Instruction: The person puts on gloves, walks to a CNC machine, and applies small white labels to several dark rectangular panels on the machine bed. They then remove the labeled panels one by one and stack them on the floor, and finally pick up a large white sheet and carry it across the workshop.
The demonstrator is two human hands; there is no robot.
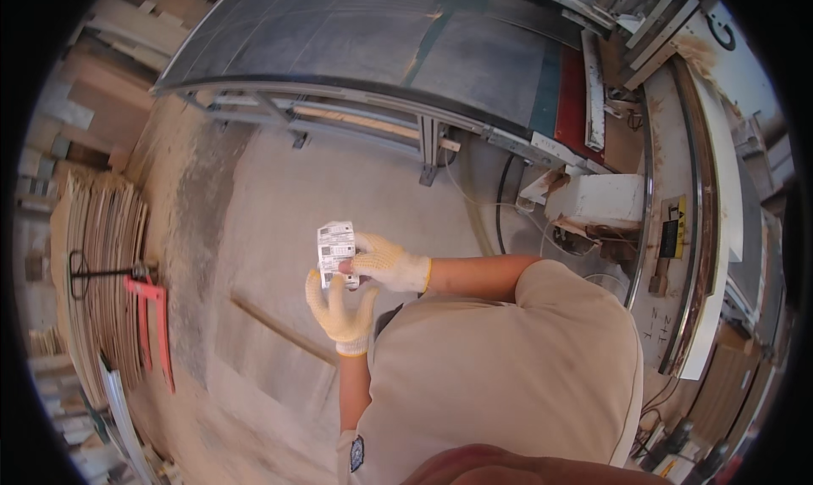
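Observation:
A strip of white printed labels (335, 239), possibly part of a roll, is held up in front of me. My right hand (385, 260), in a cream knitted glove, grips its right side, with a bare fingertip lying across the labels. Below it is my left hand (343, 314), gloved the same way, with fingers spread and pointing up. Its fingertips reach the lower end of the strip; whether they press on it I cannot tell.
A long dark conveyor table (356, 40) on a metal frame stands ahead, joining a machine (677, 231) on the right. To the left, a red pallet jack (152, 315) stands beside stacked boards (97, 265). A flat panel (271, 358) appears low on the floor.

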